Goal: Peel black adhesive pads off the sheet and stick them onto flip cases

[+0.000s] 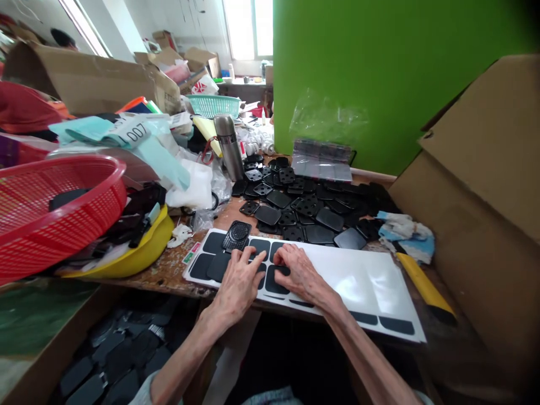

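Observation:
A white backing sheet (363, 281) with black rounded sticker pads lies at the table's near edge. My left hand (238, 281) rests on its left part, fingers spread flat over the black pads. My right hand (301, 273) lies beside it, fingers bent down and pressing on a black pad (275, 280). A black perforated plastic piece (237, 234) sits on the sheet just above my left fingers. Behind the sheet spreads a pile of several black square plastic parts (307, 208).
A red basket (63, 225) and a yellow bowl (143, 253) stand at the left. A steel flask (230, 147) stands behind the pile. Also here: green board (379, 73) at the back, cardboard box (485, 197) at right, yellow-handled tool (424, 287), box of black parts (113, 360) below.

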{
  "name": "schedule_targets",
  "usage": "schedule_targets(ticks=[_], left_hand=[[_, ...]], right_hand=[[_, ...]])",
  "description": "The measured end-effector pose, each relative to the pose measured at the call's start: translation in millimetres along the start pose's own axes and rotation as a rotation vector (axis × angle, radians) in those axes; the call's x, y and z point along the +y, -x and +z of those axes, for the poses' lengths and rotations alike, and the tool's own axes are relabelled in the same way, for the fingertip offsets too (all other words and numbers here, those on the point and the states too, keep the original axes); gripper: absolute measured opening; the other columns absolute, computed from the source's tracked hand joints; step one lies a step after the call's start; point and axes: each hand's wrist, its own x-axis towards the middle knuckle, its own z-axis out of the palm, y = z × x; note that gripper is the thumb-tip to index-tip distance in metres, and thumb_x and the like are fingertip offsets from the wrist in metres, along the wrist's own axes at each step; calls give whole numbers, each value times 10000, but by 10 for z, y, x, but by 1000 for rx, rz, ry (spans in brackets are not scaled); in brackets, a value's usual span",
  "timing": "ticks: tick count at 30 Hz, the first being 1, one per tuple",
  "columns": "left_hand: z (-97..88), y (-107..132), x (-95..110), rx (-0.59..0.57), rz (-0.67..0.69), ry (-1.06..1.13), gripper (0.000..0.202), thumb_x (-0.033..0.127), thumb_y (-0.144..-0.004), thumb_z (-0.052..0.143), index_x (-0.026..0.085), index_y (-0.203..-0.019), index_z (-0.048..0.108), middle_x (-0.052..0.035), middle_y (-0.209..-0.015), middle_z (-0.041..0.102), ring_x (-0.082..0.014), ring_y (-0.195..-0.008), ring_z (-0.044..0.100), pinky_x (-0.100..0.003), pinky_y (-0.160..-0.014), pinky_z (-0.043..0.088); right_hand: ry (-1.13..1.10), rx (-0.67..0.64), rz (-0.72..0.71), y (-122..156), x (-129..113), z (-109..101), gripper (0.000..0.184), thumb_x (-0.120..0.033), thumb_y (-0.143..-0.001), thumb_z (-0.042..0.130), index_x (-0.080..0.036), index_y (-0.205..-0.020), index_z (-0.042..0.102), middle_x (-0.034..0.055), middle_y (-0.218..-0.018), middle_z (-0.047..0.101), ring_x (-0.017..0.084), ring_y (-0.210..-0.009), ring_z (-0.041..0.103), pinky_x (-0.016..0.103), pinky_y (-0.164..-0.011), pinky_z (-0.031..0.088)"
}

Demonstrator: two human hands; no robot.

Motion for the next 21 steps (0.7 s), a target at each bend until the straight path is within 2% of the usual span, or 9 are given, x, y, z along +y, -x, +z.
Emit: schedule_targets(ticks=[4,8,16,21], left_hand=[[-17,-11,-6,-42,-6,-78,377,185,-827,442,177,-1198,511,-108,-1152,478,-241,-964,415,-393,-849,412],[-21,-27,61,-95,-32,-175,384,202,-840,417,178,-1214,498,-106,-1152,489,-253,-953,415,-383,-813,419],[-28,-53,117,-132,-43,-226,391,191,-836,401,169,-1214,500,-118,-1102,529,-267,-921,434,-392,-782,408],[-41,-55,123,-150,-43,-242,381,195,-844,392,178,-1207,508,-110,-1092,543,-261,-919,448,-379,-780,414]], right_hand=[[-23,6,-16,2,17,4,103,-108,-711,471,-193,-766,451,7,-792,502,165,-781,442,294,-721,342],[-23,14,-40,31,3,27,105,-101,-726,447,-194,-775,440,8,-801,498,167,-786,434,302,-734,323],[-2,25,-34,35,-28,57,126,-81,-709,451,-184,-779,453,37,-830,494,193,-815,434,328,-747,323],[-3,38,-56,93,-94,49,155,-50,-766,419,-180,-819,483,56,-886,502,200,-851,436,348,-781,335]])
